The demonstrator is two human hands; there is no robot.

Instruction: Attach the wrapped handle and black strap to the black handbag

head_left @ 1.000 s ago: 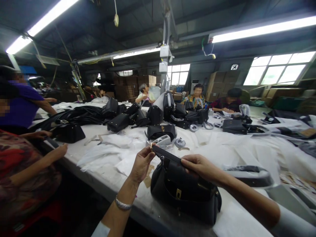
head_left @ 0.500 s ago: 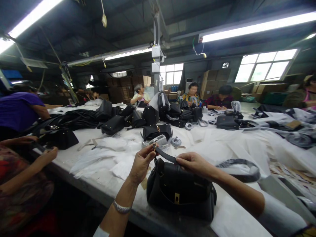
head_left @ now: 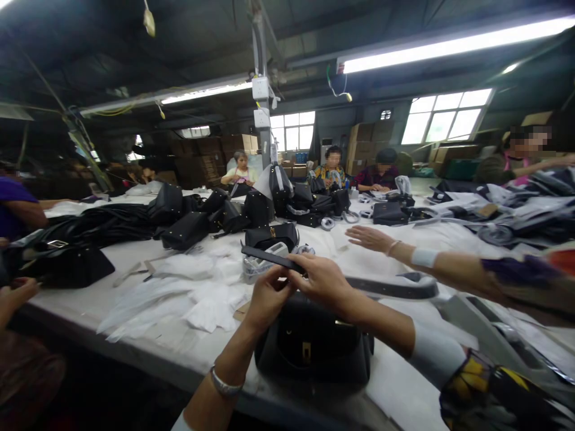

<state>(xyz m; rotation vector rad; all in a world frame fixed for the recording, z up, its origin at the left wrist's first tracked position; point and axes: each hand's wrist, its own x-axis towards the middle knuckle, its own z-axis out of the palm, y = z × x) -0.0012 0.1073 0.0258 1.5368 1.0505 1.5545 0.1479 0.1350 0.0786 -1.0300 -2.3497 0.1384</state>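
A black handbag (head_left: 321, 353) with a gold clasp stands upright at the table's near edge. Above its top, my left hand (head_left: 269, 299) is closed, its fingertips pinching the black strap (head_left: 267, 256) close to my right hand. My right hand (head_left: 321, 278) is closed on the same strap, and the two hands touch. The strap's free end points up and left, past the fingers. Where the strap meets the bag is hidden behind my hands.
Another person's arm (head_left: 404, 254) reaches in from the right over the table (head_left: 179, 353). Black bags (head_left: 184, 230) are piled across the middle. White wrapping sheets (head_left: 179, 293) lie at left, a wrapped strap (head_left: 395, 286) at right. A co-worker's hand (head_left: 20, 290) shows at far left.
My hands have come together on the strap, whose free end now points left. A person's arm has entered from the right. The camera view has turned rightward.
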